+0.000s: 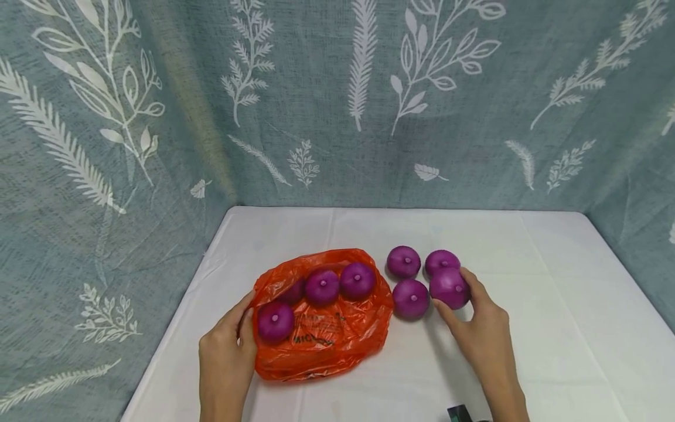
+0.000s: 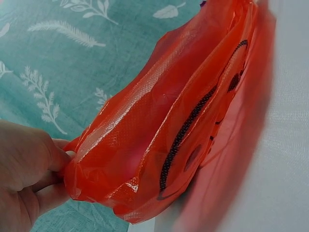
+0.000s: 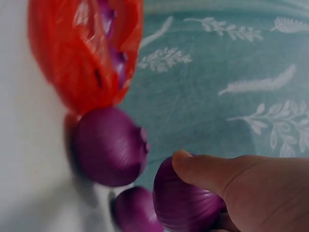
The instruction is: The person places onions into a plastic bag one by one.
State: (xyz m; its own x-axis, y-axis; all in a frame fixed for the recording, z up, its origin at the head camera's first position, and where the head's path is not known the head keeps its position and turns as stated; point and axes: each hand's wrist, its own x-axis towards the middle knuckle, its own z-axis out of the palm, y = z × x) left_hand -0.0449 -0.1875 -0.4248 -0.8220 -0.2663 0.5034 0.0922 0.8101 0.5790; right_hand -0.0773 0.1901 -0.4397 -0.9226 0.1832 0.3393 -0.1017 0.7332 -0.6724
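My right hand [image 1: 482, 325] grips a purple onion [image 1: 449, 288] between thumb and fingers, and in the head view it overlaps another onion [image 1: 442, 261] behind it. Two more onions, one nearer [image 1: 411, 299] and one farther back [image 1: 403, 262], sit on the cloth just left of it. At the left, my left hand [image 1: 227, 349] pinches the edge of an orange-red plastic bag [image 1: 337, 366], as the left wrist view shows with the bag's gathered side [image 2: 116, 159]. Several onions, such as the front one [image 1: 276, 321], lie inside the bag's open mouth; one is partly hidden by its rim.
A white cloth [image 1: 559, 316] covers the table. Behind and beside it hangs a teal curtain [image 1: 316, 105] with white leaf prints. A small dark object [image 1: 459, 413] shows at the bottom edge by my right wrist.
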